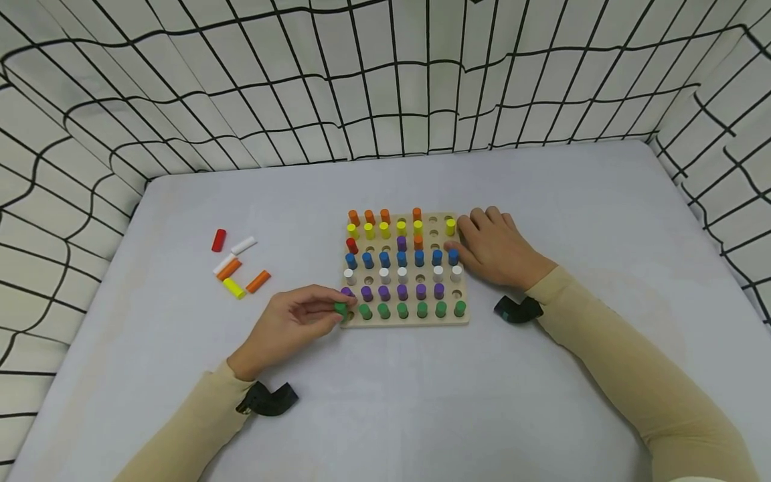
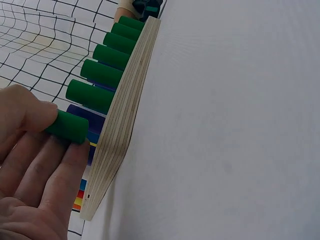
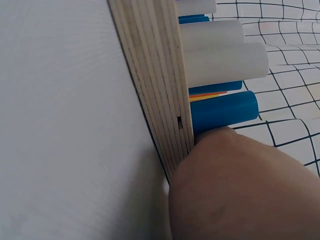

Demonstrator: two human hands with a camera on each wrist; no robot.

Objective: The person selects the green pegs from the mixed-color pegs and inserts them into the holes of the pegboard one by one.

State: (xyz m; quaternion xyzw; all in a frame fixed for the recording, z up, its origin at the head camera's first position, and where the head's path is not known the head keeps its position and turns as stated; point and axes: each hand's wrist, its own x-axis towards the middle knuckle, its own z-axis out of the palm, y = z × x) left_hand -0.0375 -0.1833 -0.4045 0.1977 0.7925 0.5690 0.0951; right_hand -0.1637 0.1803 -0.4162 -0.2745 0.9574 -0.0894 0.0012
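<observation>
A wooden pegboard (image 1: pixel 415 322) carries rows of coloured pegs. My left hand (image 1: pixel 292 321) is at its near left corner, pinching a green peg (image 2: pixel 70 126) between thumb and fingertips. That peg is held over the left end of the row of green pegs (image 1: pixel 402 310), beside a purple peg (image 2: pixel 87 117). On the board's right side rests my right hand (image 1: pixel 500 249), its thumb by the blue peg (image 3: pixel 225 111) at the row's end and its other fingers near a yellow peg (image 1: pixel 450 227). Part of this hand is outside the right wrist view.
Loose pegs lie on the white table (image 1: pixel 385 408) left of the board: a red peg (image 1: pixel 219 240), a white peg (image 1: pixel 243 245), an orange peg (image 1: pixel 259 281), a yellow peg (image 1: pixel 233 288) and others. Black wire mesh (image 1: pixel 385 87) borders the table's back and sides.
</observation>
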